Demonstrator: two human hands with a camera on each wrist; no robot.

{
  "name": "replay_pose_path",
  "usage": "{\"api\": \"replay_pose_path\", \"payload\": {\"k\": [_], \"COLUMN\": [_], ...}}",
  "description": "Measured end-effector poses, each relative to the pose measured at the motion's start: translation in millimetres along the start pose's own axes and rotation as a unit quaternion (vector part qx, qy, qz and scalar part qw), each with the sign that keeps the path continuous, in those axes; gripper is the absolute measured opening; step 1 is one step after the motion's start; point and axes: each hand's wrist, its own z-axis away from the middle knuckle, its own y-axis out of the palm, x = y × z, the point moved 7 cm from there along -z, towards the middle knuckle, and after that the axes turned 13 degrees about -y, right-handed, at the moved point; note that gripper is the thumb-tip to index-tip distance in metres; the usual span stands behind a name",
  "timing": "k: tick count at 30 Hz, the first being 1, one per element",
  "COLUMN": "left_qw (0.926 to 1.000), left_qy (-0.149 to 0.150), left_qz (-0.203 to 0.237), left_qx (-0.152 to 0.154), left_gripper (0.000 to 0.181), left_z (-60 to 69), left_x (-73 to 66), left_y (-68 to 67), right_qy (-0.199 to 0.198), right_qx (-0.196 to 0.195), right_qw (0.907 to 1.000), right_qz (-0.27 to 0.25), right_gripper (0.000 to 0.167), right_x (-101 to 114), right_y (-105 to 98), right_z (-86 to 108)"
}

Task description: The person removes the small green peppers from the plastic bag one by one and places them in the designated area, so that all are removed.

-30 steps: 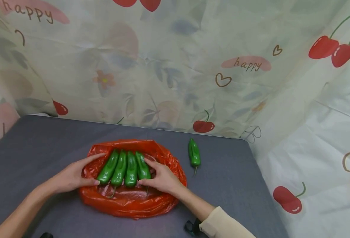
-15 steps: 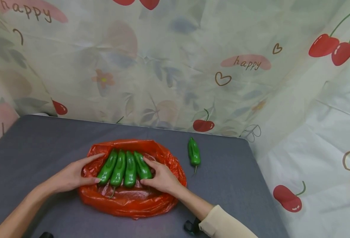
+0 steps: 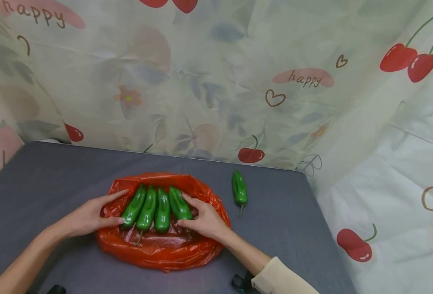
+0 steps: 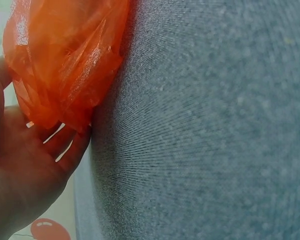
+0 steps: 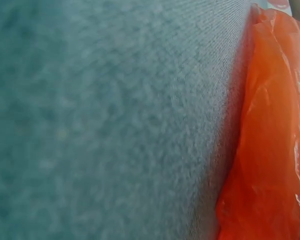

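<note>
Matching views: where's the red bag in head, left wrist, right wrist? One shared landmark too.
Head: red bag sits in the lower half, left of centre, with green peppers in it.
Left wrist: upper left, above the left hand.
Right wrist: along the right edge, cut off by the frame.
Shared landmark: grey tabletop, seen beside the bag in all three.

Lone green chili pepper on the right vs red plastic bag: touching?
Apart. The head view shows a strip of bare gray tabletop between the lone green chili pepper and the red plastic bag.
</note>
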Motion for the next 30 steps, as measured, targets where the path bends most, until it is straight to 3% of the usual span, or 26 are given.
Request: {"api": "replay_pose_path", "payload": {"k": [6,14,21,30], "left_qw": [0.9999,0.9999,1.0,0.9999], "left_qy": [0.001,0.004,0.0,-0.003], "left_qz": [0.009,0.012,0.001,0.001], "left_qx": [0.008,0.006,0.007,0.01], "left_gripper": [0.082,0.08,0.08,0.08], "left_z": [0.8,-1.2,-4.0,-3.7], "left_x": [2.6,-0.1,-1.5,-0.4], "left_y": [1.7,0.0,0.3,0.9], "right_qy": [0.008,0.0,0.012,0.02], "right_qx": [0.007,-0.002,-0.012,-0.009], "right_qw": [0.9999,0.9991,0.9991,0.9969], "right_qz": [0.0,-0.043,-0.039,-0.076], "right_gripper": [0.078,0.077,0.076,0.075], "right_x": [5,12,12,10], "right_y": [-5,-20,-34,-46], "right_z": [7.1,15.8,28.5,42.6]}}
